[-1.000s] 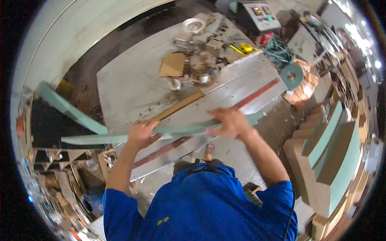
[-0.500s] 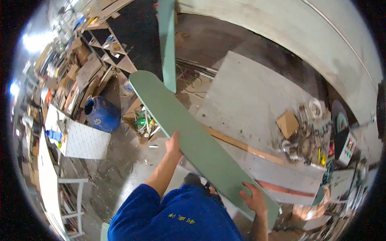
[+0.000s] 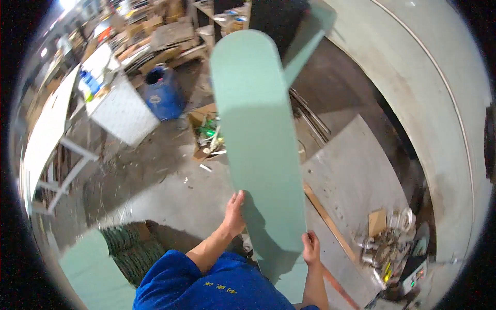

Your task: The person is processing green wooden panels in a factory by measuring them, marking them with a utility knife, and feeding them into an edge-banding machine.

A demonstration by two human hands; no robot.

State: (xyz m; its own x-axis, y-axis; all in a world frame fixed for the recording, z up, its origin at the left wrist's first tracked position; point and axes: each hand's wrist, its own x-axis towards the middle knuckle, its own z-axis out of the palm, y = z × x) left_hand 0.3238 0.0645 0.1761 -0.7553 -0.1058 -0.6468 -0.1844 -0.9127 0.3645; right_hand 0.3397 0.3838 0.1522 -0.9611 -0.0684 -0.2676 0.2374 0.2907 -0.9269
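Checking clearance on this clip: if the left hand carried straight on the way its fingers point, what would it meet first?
The left hand points up along the green board edge it grips; beyond, probably the open cardboard box on the floor, though depth is unclear.

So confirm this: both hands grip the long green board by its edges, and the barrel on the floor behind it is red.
Not quite. The head view shows the barrel is blue. The rest holds: left hand and right hand grip the green board by its edges.

I see a small brown cardboard box (image 3: 377, 222) on the grey surface (image 3: 356, 175) at right, and an open brown carton (image 3: 202, 118) on the floor beside a blue bin (image 3: 163, 95).
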